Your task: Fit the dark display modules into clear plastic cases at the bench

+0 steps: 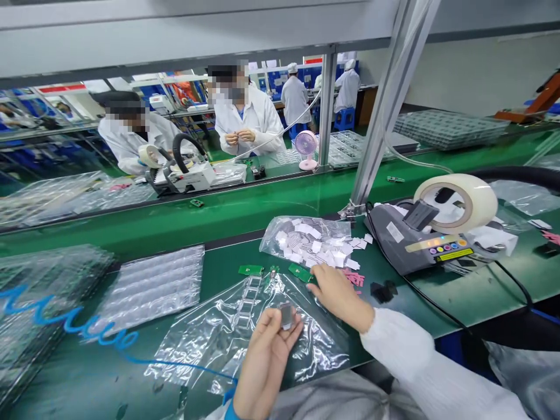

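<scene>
My left hand [268,356] is raised over a crinkled clear plastic bag [219,341] and pinches a small grey metal part [286,315] between thumb and fingers. My right hand [339,294], in a white sleeve, reaches forward with its fingertips down on the green mat next to a small green circuit board [301,272]. Whether those fingers hold anything is hidden. Just beyond them lies an open bag of small white square pieces [312,240], with some spilled on the mat. Another green board [251,270] lies to the left.
A grey tape dispenser with a big roll of white tape [455,204] stands at right, cables trailing. Clear blister trays [153,286] and stacked trays lie at left with a blue coiled cord [65,324]. Across the green conveyor [245,210], people in white coats work.
</scene>
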Demonstrator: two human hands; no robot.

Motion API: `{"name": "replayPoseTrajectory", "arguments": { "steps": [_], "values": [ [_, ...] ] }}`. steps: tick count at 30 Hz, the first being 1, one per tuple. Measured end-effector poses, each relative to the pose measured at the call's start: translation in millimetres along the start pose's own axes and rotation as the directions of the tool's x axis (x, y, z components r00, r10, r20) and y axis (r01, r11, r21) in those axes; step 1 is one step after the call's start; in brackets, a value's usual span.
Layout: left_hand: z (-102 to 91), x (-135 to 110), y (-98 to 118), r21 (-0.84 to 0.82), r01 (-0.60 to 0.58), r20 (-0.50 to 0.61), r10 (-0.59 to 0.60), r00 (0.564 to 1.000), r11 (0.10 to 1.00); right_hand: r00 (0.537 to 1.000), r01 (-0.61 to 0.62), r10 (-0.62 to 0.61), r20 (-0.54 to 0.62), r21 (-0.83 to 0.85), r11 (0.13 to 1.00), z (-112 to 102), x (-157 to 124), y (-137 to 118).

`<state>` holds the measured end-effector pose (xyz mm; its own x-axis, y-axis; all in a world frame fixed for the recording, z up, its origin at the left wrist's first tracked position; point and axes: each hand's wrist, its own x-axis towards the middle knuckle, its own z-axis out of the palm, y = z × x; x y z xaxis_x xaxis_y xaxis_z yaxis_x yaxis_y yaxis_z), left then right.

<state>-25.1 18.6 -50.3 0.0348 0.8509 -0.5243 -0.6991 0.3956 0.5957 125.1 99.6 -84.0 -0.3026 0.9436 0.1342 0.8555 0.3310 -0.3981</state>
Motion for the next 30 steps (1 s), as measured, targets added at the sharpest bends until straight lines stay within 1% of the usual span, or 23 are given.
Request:
{"name": "replayPoseTrajectory", "arguments": {
  "steps": [2, 4, 6, 8, 9, 11, 13, 14, 16, 18, 19, 21, 23, 25, 27, 29, 30],
  "values": [
    [-5.3, -1.1, 7.1, -0.008, -0.017, -0.035, 0.016, 0.999, 1.0, 0.997, -0.025, 0.027, 0.067, -0.035, 0.999, 13.8, 21.0, -1.9],
    [-7.0, -3.5, 11.0, 0.004, -0.025, -0.035, 0.025, 0.999, 1.0, 0.994, -0.041, 0.046, 0.101, -0.043, 0.998, 22.2, 32.8, -2.4],
    [-6.9, -6.0, 12.2, 0.059, -0.067, -0.022, 0.068, 0.997, 0.996, 0.993, -0.046, 0.048, 0.107, -0.018, 0.999, 21.2, 35.3, -0.3],
    [-6.5, -7.6, 11.5, 0.199, -0.154, -0.008, 0.158, 0.987, 0.968, 0.996, -0.037, 0.034, 0.086, 0.04, 0.999, 8.6, 29.2, 3.3],
    [-6.4, -8.0, 10.5, 0.292, -0.21, 0.008, 0.217, 0.976, 0.933, 0.997, -0.022, 0.017, 0.071, 0.081, 0.996, -1.7, 23.0, 4.9],
    [-5.8, -8.7, 7.5, 0.466, -0.32, 0.07, 0.326, 0.943, 0.825, 0.998, 0.029, -0.037, 0.041, 0.181, 0.983, -27.2, 5.3, 5.6],
    [-3.3, -9.9, 3.4, 0.574, -0.415, 0.156, 0.403, 0.902, 0.706, 0.994, 0.097, -0.106, 0.016, 0.282, 0.955, -53.3, -17.2, 2.1],
    [-1.1, -10.9, 1.1, 0.605, -0.46, 0.212, 0.425, 0.88, 0.65, 0.99, 0.133, -0.137, -0.01, 0.337, 0.932, -64.2, -28.7, -0.8],
    [5.2, -13.7, -3.5, 0.637, -0.547, 0.341, 0.438, 0.832, 0.543, 0.973, 0.23, -0.212, -0.093, 0.467, 0.854, -79.0, -48.9, -6.9],
    [12.7, -17.3, -7.9, 0.631, -0.623, 0.461, 0.422, 0.781, 0.463, 0.945, 0.327, -0.275, -0.177, 0.537, 0.778, -84.5, -63.5, -10.1],
    [16.3, -19.2, -10.0, 0.619, -0.649, 0.501, 0.414, 0.76, 0.442, 0.934, 0.357, -0.291, -0.206, 0.541, 0.761, -84.9, -68.7, -9.7],
    [22.4, -22.5, -13.8, 0.596, -0.672, 0.536, 0.405, 0.741, 0.44, 0.927, 0.375, -0.3, -0.226, 0.51, 0.774, -84.3, -76.6, -5.3],
    [26.6, -24.6, -17.1, 0.565, -0.676, 0.549, 0.396, 0.736, 0.474, 0.92, 0.389, -0.311, -0.237, 0.474, 0.79, -85.1, -83.0, 2.1],
    [29.8, -24.9, -19.8, 0.53, -0.682, 0.567, 0.387, 0.727, 0.503, 0.906, 0.421, -0.347, -0.242, 0.427, 0.8, -88.2, -89.0, 9.0],
    [32.6, -23.7, -21.4, 0.515, -0.696, 0.587, 0.386, 0.711, 0.5, 0.893, 0.441, -0.354, -0.278, 0.383, 0.812, -92.5, -94.3, 12.6],
    [35.5, -22.3, -22.1, 0.52, -0.708, 0.606, 0.378, 0.7, 0.478, 0.884, 0.445, -0.344, -0.318, 0.342, 0.827, -96.5, -98.5, 12.5],
    [37.0, -22.1, -22.2, 0.517, -0.715, 0.619, 0.372, 0.692, 0.471, 0.871, 0.461, -0.354, -0.342, 0.314, 0.83, -98.1, -100.1, 11.4]
  ]
}}
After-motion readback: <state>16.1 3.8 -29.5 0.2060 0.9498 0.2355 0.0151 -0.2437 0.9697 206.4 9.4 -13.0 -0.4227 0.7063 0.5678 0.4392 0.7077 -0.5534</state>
